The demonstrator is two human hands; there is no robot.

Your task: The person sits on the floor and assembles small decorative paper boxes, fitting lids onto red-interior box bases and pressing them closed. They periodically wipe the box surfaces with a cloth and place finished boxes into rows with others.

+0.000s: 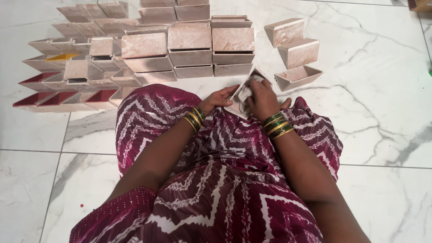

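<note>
I sit on a white marble floor with a maroon zigzag-patterned garment over my lap. My left hand [219,98] holds the near edge of a beige marbled open box [237,106] that rests tilted over my knees. My right hand [263,96] is inside that box and presses a pale crumpled cloth [245,93] against its inner face. Both wrists carry green and gold bangles.
Many similar beige boxes lie in rows on the floor ahead [189,42], some with red linings [38,80] and one with yellow [62,57] at the left. Three separate boxes [298,51] stand at the right. Floor tiles [382,112] stretch to the right.
</note>
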